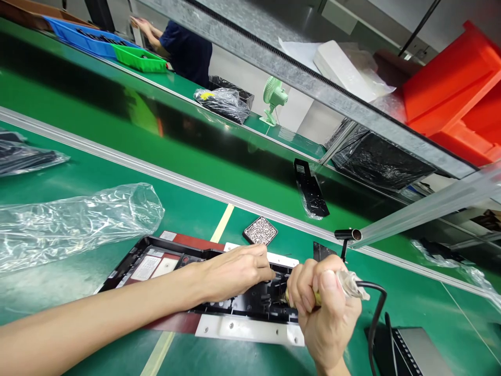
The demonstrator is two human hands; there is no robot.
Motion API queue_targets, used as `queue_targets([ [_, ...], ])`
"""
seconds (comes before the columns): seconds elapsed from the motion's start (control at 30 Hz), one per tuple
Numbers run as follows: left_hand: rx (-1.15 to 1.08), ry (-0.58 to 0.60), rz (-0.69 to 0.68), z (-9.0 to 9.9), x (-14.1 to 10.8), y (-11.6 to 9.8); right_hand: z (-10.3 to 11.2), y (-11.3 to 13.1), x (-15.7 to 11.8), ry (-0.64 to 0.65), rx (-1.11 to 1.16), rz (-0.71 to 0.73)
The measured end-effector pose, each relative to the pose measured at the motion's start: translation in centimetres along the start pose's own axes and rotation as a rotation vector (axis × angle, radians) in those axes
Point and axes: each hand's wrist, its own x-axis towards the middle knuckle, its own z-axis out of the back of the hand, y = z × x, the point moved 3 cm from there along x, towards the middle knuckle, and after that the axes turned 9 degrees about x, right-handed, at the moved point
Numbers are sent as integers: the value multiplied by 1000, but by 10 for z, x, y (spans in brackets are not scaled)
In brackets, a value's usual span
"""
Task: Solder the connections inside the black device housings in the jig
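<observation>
My right hand [326, 308] is wrapped round a corded hand tool [347, 283] with a yellowish body and a taped rear end. A black cable leaves that end; the tip, low in the black plastic housing [250, 308], is mostly hidden, so I cannot tell its exact kind. My left hand [238, 269] reaches across the housing, its fingers bent and drawn together just left of the tool. What those fingertips hold, if anything, is hidden. The long housing lies open side up on a red-brown fixture [178, 322] with white blocks [250, 330] along its edges.
Behind the housing sits a small box of tiny metallic pieces [261, 231]. A black tube holder [348, 235] stands right of it, a clear plastic bag [86, 219] lies left. Overhead runs a metal shelf [313, 83] with red bins [450, 89]. A co-worker [188, 52] is across the line.
</observation>
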Motion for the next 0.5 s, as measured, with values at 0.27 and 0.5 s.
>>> queue_targets([
  [0.27,125,10,-72,-2,-3,-4,1,1,-1,-9,-8,-12],
  [0.5,201,-32,-81,-1,-3,-10,1,0,0,12,-12,1],
])
